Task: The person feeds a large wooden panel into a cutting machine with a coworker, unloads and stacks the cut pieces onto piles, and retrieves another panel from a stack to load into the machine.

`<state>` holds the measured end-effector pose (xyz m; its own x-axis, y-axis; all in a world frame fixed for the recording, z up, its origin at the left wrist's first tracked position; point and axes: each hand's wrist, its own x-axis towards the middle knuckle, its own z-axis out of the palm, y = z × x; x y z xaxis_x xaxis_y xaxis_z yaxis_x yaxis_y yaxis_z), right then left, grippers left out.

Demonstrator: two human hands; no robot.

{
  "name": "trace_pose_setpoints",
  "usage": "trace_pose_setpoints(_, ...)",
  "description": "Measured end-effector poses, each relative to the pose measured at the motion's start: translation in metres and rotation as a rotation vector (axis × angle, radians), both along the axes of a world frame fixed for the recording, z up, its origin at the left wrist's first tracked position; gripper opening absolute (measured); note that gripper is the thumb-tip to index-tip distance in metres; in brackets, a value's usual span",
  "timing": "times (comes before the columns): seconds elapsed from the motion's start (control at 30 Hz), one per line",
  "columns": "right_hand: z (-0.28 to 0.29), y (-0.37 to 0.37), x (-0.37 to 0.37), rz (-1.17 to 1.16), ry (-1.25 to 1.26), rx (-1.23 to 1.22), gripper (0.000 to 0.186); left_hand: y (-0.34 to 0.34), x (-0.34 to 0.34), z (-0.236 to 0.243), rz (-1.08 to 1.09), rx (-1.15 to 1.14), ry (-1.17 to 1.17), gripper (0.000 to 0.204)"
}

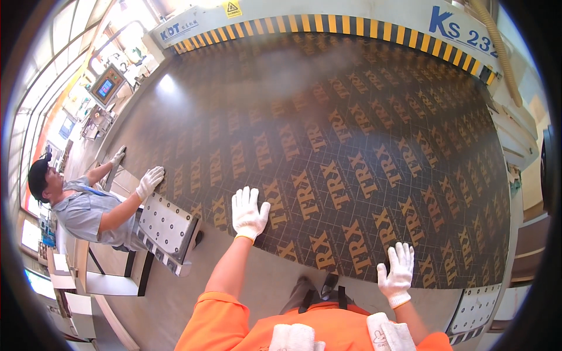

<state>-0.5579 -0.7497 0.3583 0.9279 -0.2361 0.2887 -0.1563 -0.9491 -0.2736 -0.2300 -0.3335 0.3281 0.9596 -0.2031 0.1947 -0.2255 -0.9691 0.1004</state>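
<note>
A large dark brown panel (281, 134) with repeated gold lettering and a fine grid spreads out in front of me, its near edge close to my body. My left hand (250, 213), in a white knit glove, lies flat on the panel near that edge, fingers spread. Farther right, my right hand (397, 274), gloved the same way, rests at the near edge with its fingers stretched over the surface. Neither hand grips anything. The panel's far edge runs up to a machine beam (328, 23) with a yellow and black striped strip.
At the left a co-worker (96, 207) in a grey shirt and dark cap has gloved hands at the panel's left edge. Support tables with round studs, one at left (167, 225) and one at right (477, 307), stand below. A control screen (106, 88) and a hose (497, 52) flank the machine.
</note>
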Motion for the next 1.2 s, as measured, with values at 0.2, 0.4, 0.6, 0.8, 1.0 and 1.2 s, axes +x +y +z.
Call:
trace_pose_setpoints(0.2,0.000,-0.002,0.001,0.005,0.003,0.009,0.059,0.000,-0.001,0.006,-0.041,-0.020,-0.005,0.071)
trace_pose_setpoints(0.4,0.000,-0.004,0.004,0.013,0.003,0.000,0.054,0.020,-0.046,0.023,-0.152,-0.068,0.106,0.069)
trace_pose_setpoints(0.6,-0.005,-0.004,0.008,0.006,0.000,-0.036,0.053,0.017,-0.048,0.018,-0.187,-0.187,-0.079,0.061)
trace_pose_setpoints(0.8,-0.013,-0.004,0.007,-0.019,0.029,-0.086,0.058,0.019,-0.045,0.013,-0.220,-0.270,-0.156,0.055)
trace_pose_setpoints(1.0,-0.028,-0.016,0.011,-0.058,0.086,-0.176,0.058,0.015,-0.047,0.006,-0.193,-0.255,-0.145,0.056)
trace_pose_setpoints(1.2,-0.048,-0.046,0.004,-0.077,0.124,-0.234,0.061,0.007,-0.066,0.003,-0.183,-0.290,-0.131,0.066)
